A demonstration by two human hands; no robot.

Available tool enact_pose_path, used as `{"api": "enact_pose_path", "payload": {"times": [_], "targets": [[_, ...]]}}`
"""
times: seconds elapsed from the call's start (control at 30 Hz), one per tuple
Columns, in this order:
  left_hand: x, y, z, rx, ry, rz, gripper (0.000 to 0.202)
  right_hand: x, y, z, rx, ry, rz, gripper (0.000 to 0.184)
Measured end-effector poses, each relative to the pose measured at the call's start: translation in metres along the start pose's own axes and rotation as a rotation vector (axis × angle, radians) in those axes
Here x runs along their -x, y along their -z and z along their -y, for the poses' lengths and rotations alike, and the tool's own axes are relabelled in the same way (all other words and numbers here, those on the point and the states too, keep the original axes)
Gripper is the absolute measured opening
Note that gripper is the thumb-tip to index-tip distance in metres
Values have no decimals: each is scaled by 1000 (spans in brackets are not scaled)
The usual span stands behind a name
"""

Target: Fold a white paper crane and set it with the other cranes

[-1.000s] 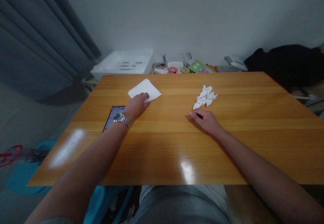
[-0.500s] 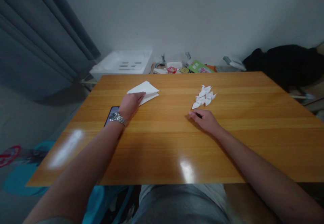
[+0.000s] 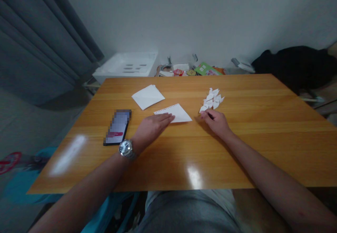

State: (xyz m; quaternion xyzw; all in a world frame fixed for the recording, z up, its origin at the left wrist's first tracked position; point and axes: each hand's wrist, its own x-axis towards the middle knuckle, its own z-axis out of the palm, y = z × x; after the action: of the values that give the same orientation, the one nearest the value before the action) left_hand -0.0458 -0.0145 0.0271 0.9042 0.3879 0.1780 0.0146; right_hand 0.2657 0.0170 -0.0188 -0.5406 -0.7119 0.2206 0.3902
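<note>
My left hand (image 3: 155, 126), with a metal watch on its wrist, lies with its fingers together over a white sheet of paper (image 3: 181, 113). A row of binding holes runs along the sheet's far edge, and my thumb is hidden. Behind it and to the left lies a small stack of white paper sheets (image 3: 147, 97). My right hand (image 3: 216, 121) rests on the table with fingers curled and thumb against them; I see nothing held there. Just beyond its fingertips sits a cluster of several folded white paper cranes (image 3: 212, 99).
A phone (image 3: 118, 127) with a blurred screen lies left of my left hand on the wooden table (image 3: 168, 162). Past the far edge are a white plastic tray (image 3: 129, 64), a green booklet (image 3: 207, 68) and small clutter. Dark cloth (image 3: 297, 66) is heaped at right.
My left hand has moved right and nearer, bringing one sheet off the stack to the table's middle. The phone is now uncovered. My right hand has shifted slightly toward the cranes.
</note>
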Motion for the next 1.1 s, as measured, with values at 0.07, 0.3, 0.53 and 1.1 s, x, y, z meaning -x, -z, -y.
{"api": "enact_pose_path", "payload": {"times": [0.07,0.3,0.53,1.1], "targets": [[6,-11,-10,-28,-26,44,38,1,2,3,-9,9,-45,43],[17,-29,-30,37,-52,153,36,5,3,19,87,201,-17,34],[10,-35,-43,104,-92,129,32,14,-20,40,357,463,240,49],[-20,-61,-41,-70,208,54,63,23,-31,28,530,383,288,47]]}}
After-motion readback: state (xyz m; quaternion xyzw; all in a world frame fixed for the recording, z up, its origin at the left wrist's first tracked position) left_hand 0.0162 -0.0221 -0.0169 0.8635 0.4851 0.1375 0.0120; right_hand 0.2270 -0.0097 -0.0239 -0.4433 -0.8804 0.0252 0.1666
